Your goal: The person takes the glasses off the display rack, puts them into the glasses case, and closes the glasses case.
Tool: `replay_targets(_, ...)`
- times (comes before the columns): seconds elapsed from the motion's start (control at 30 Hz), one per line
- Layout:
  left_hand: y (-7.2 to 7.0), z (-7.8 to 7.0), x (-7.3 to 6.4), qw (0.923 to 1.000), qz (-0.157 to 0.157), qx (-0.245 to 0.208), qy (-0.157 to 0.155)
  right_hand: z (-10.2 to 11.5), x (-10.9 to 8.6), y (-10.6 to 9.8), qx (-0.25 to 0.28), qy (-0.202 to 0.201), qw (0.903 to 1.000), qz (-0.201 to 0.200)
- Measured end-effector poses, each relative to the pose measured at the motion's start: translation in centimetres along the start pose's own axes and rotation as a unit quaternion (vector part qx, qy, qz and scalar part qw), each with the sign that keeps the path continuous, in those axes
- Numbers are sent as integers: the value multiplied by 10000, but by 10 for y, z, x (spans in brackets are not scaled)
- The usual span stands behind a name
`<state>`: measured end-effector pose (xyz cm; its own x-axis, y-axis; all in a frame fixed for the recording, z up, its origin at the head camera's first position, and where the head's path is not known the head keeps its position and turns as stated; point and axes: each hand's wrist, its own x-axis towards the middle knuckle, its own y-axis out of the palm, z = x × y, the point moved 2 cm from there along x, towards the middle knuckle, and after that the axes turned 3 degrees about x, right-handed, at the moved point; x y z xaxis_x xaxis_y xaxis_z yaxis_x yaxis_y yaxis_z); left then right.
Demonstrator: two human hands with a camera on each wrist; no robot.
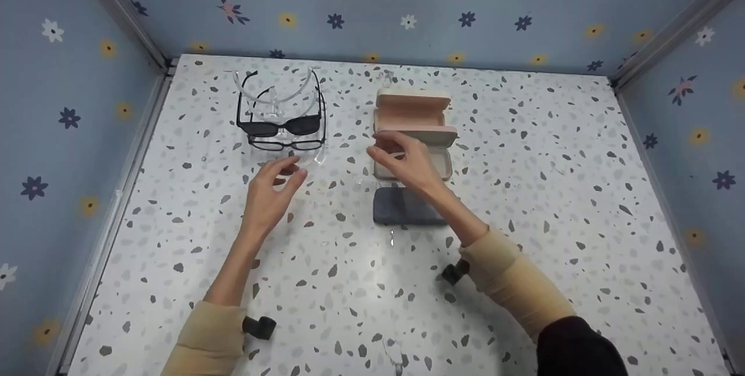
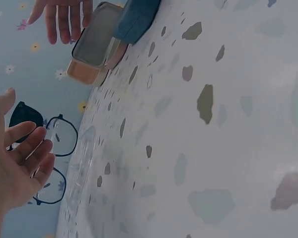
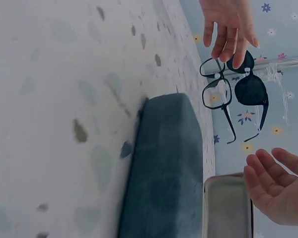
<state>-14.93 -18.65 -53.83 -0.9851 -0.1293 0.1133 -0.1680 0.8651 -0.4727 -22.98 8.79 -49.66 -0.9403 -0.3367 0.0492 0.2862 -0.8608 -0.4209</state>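
Observation:
My left hand (image 1: 270, 192), fingers loosely bent and holding nothing, hovers just in front of a clear plastic eyewear stand (image 1: 275, 109). Black sunglasses (image 1: 304, 126) rest on that stand, with thin dark-framed eyeglasses (image 1: 307, 145) below them. Over the front open glasses case (image 1: 440, 160) is my right hand (image 1: 410, 163), which partly covers it. In the right wrist view this hand (image 3: 283, 191) has slightly bent, separate fingers with nothing between them. Behind it stands another open case (image 1: 412, 113) with a pink lining. A closed dark blue case (image 1: 398, 207) lies nearest me, partly under my right wrist.
The speckled white tabletop (image 1: 326, 294) is bordered by blue floral panels (image 1: 372, 3) at the back and both sides. On each sleeve a small black camera mount (image 1: 260, 327) sticks out inward.

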Motion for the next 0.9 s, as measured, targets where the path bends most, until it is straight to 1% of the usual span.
replay_targets(0.2, -19, 10, 2, 9989, -393, 58, -230, 12, 19, 17, 135, -6, 9998, 152)
replay_targets(0.37, -35, 16, 5, 9966, -689, 126, -431, 20, 33, 28, 185, -44, 9997, 170)
replay_targets(0.43, -41, 18, 7, 9950, -833, 184, -514, 21, 39, 32, 213, -25, 9996, 184)
replay_targets(0.53, -50, 19, 11, 9907, -1119, 215, -740, 23, 46, 37, 302, 27, 9993, 232)
replay_targets(0.63, -58, 19, 19, 9856, -1368, 195, -976, 23, 55, 42, 503, 138, 9983, 243)
replay_targets(0.73, -65, 21, 31, 9820, -1521, 121, -1118, 24, 63, 47, 843, 302, 9957, 216)
replay_targets(0.8, -69, 22, 40, 9800, -1572, 101, -1219, 25, 68, 51, 969, 410, 9942, 206)
replay_targets(0.9, -73, 25, 53, 9764, -1574, 15, -1475, 26, 75, 57, 1067, 634, 9920, 249)
